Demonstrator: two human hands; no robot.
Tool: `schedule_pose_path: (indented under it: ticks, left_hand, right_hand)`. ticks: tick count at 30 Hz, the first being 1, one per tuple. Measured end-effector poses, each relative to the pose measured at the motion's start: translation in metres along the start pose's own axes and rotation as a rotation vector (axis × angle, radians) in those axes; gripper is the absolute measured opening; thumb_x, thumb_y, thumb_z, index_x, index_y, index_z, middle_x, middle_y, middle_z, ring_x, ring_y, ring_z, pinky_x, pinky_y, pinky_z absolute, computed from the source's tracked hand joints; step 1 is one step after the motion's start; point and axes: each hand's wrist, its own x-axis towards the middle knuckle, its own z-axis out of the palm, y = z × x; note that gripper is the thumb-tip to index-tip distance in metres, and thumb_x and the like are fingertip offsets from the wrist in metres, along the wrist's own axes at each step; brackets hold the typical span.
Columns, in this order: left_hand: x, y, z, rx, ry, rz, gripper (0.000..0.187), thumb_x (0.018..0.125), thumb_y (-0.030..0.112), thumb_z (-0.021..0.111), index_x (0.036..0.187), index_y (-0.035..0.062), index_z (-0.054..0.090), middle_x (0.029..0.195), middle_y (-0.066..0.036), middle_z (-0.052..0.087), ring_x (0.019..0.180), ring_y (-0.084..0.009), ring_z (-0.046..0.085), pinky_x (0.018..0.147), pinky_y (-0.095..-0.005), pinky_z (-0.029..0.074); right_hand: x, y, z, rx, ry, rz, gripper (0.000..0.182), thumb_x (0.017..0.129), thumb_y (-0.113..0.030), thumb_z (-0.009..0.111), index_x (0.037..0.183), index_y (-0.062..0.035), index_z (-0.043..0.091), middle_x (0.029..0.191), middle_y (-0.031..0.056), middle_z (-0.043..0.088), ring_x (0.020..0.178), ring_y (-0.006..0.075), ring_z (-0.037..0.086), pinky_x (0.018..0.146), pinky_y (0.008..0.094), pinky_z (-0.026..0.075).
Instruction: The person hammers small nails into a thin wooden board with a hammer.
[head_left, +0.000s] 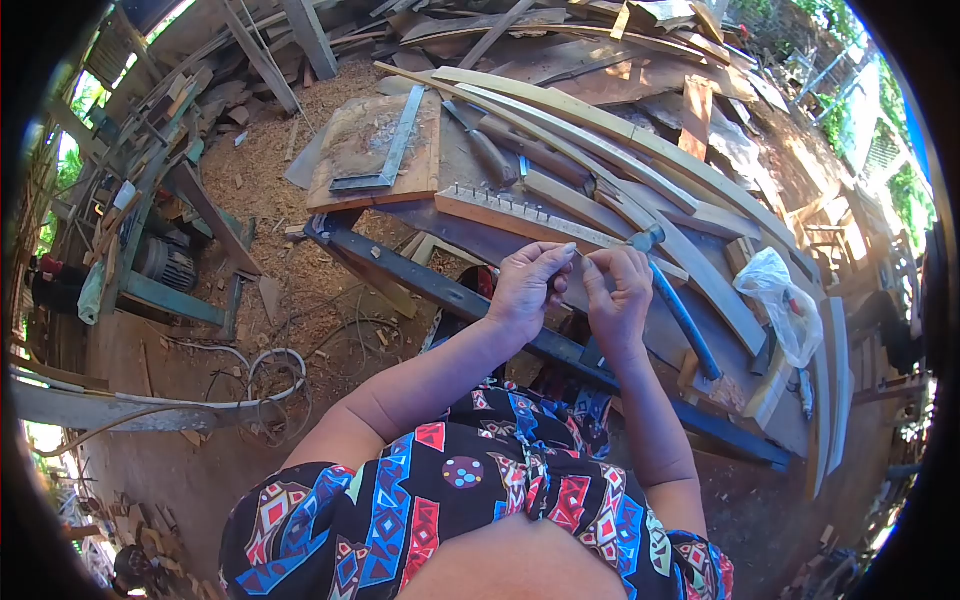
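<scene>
My left hand [530, 290] is closed, fingers curled and thumb pressed to the forefinger; what lies inside is hidden. Close beside it, my right hand [618, 295] pinches a thin nail-like piece [581, 253], small and hard to make out, between the two thumbs. Just beyond both hands runs a wooden strip [560, 232] with several nails [505, 199] standing upright in a row. A hammer [683, 318] with a blue handle lies on the bench to the right of my right hand, its metal head near the strip's end.
A metal square [404, 135] rests on a wooden board [345, 140] at the bench's far left. Long curved timber pieces [590, 125] cover the bench. A plastic bag [782, 300] sits at right. Cables [275, 385] and sawdust [270, 215] lie on the floor at left.
</scene>
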Motion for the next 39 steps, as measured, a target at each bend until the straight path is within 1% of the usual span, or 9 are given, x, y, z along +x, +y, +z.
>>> schedule_pose_path:
  ticks: [8, 19, 21, 22, 23, 26, 30, 33, 39]
  left_hand:
    - [0.003, 0.002, 0.008, 0.139, -0.023, 0.166, 0.011, 0.087, 0.016, 0.069, 0.086, 0.0050, 0.066, 0.071, 0.003, 0.060, 0.056, -0.0006, 0.047, 0.047, -0.0152, 0.036]
    - [0.036, 0.022, -0.011, 0.727, 0.028, 0.599, 0.011, 0.086, 0.009, 0.068, 0.085, -0.0017, 0.069, 0.073, 0.002, 0.064, 0.066, -0.0035, 0.055, 0.061, -0.0199, 0.046]
    - [0.049, 0.036, -0.021, 0.858, 0.043, 0.680, 0.011, 0.086, 0.009, 0.068, 0.085, -0.0023, 0.069, 0.072, 0.002, 0.064, 0.067, -0.0038, 0.056, 0.062, -0.0211, 0.046]
    - [0.054, 0.041, -0.023, 0.880, 0.092, 0.684, 0.011, 0.086, 0.009, 0.068, 0.085, -0.0022, 0.070, 0.072, 0.001, 0.064, 0.066, -0.0041, 0.056, 0.062, -0.0215, 0.046]
    - [0.058, 0.044, -0.024, 0.902, 0.138, 0.685, 0.011, 0.085, 0.009, 0.068, 0.085, -0.0021, 0.070, 0.071, 0.001, 0.065, 0.066, -0.0043, 0.056, 0.061, -0.0219, 0.046]
    - [0.070, 0.044, -0.025, 0.967, 0.129, 0.672, 0.012, 0.085, 0.011, 0.070, 0.089, -0.0011, 0.071, 0.074, 0.003, 0.065, 0.069, -0.0034, 0.055, 0.064, -0.0198, 0.045]
    - [0.079, 0.038, -0.023, 1.106, 0.094, 0.657, 0.015, 0.085, 0.013, 0.070, 0.089, -0.0014, 0.071, 0.073, 0.003, 0.065, 0.069, -0.0029, 0.055, 0.063, -0.0197, 0.045]
    - [0.084, 0.029, -0.021, 1.211, 0.106, 0.670, 0.016, 0.084, 0.019, 0.069, 0.088, 0.0035, 0.072, 0.068, -0.004, 0.066, 0.062, -0.0099, 0.059, 0.061, -0.0255, 0.047]
    - [0.083, 0.017, -0.018, 1.453, 0.099, 0.761, 0.019, 0.084, 0.025, 0.067, 0.087, 0.0071, 0.072, 0.078, -0.010, 0.069, 0.074, -0.0254, 0.066, 0.068, -0.0351, 0.050]
  right_hand:
    - [-0.006, 0.004, 0.001, 0.115, -0.017, 0.100, 0.006, 0.077, -0.009, 0.069, 0.077, -0.0069, 0.063, 0.076, 0.0052, 0.059, 0.080, 0.0249, 0.055, 0.078, 0.0364, 0.038]
    - [-0.006, 0.027, -0.033, 0.073, -0.034, 0.115, 0.008, 0.076, -0.010, 0.070, 0.076, -0.0064, 0.063, 0.074, 0.0061, 0.058, 0.080, 0.0251, 0.056, 0.077, 0.0372, 0.038]
    - [-0.006, 0.037, -0.051, -0.108, 0.046, 0.082, 0.008, 0.076, -0.011, 0.070, 0.079, -0.0063, 0.063, 0.077, 0.0065, 0.059, 0.084, 0.0262, 0.057, 0.077, 0.0380, 0.039]
    - [-0.010, 0.045, -0.059, -0.237, -0.003, 0.125, 0.019, 0.076, -0.013, 0.069, 0.093, -0.0069, 0.065, 0.088, 0.0085, 0.060, 0.090, 0.0278, 0.057, 0.081, 0.0398, 0.040]
    - [-0.014, 0.052, -0.064, -0.244, 0.004, 0.143, 0.019, 0.076, -0.013, 0.069, 0.093, -0.0069, 0.065, 0.088, 0.0085, 0.060, 0.090, 0.0278, 0.057, 0.081, 0.0398, 0.040]
    - [-0.023, 0.072, -0.072, -0.468, -0.124, 0.179, 0.041, 0.077, -0.017, 0.069, 0.116, -0.0086, 0.060, 0.105, 0.0123, 0.057, 0.094, 0.0306, 0.058, 0.085, 0.0439, 0.042]
    - [-0.026, 0.073, -0.068, -0.462, -0.163, 0.340, 0.035, 0.081, -0.018, 0.066, 0.115, -0.0103, 0.061, 0.105, 0.0133, 0.060, 0.092, 0.0355, 0.061, 0.081, 0.0453, 0.047]
    - [-0.025, 0.075, -0.068, -0.469, -0.178, 0.357, 0.033, 0.083, -0.020, 0.065, 0.115, -0.0116, 0.061, 0.100, 0.0134, 0.062, 0.089, 0.0366, 0.062, 0.076, 0.0455, 0.048]
    - [-0.027, 0.079, -0.065, -0.519, -0.142, 0.273, 0.030, 0.082, -0.020, 0.065, 0.110, -0.0086, 0.061, 0.089, 0.0121, 0.062, 0.083, 0.0310, 0.062, 0.071, 0.0432, 0.048]
